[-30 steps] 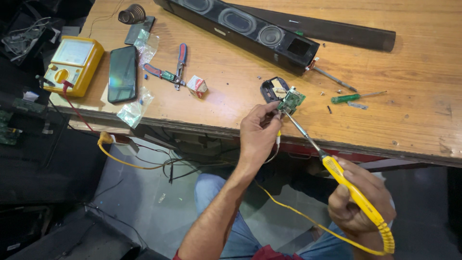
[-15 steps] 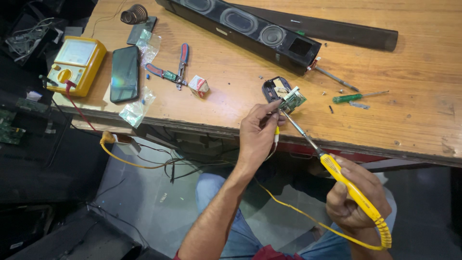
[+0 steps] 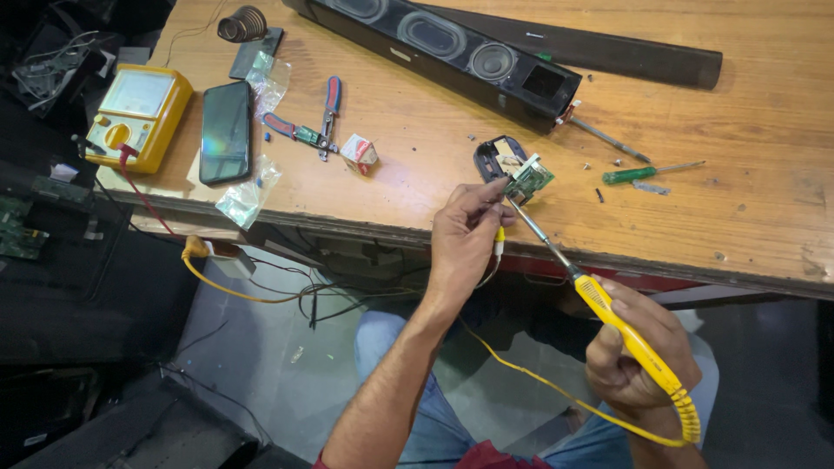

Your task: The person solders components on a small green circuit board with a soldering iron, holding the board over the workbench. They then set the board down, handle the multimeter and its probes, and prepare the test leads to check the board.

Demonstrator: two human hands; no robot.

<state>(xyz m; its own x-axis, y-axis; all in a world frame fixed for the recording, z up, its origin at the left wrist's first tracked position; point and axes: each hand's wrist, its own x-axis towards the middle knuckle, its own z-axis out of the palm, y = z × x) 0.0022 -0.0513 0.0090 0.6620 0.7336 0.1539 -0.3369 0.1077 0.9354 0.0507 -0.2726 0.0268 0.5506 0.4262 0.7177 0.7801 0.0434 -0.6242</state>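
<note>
Speaker bar [image 3: 452, 52] cut off at top edge; solder joint too small to tell.

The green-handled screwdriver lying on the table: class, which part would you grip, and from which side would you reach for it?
Grip the green handle of the screwdriver, coming from above. It lies flat on the wooden table, its thin bare shaft pointing right, and small screws lie close by. The handle is the thickest part and is free of both hands.

Scuffed matt wooden table [image 3: 764, 217]; glossy yellow plastic soldering iron [image 3: 630, 334] handle.
</note>
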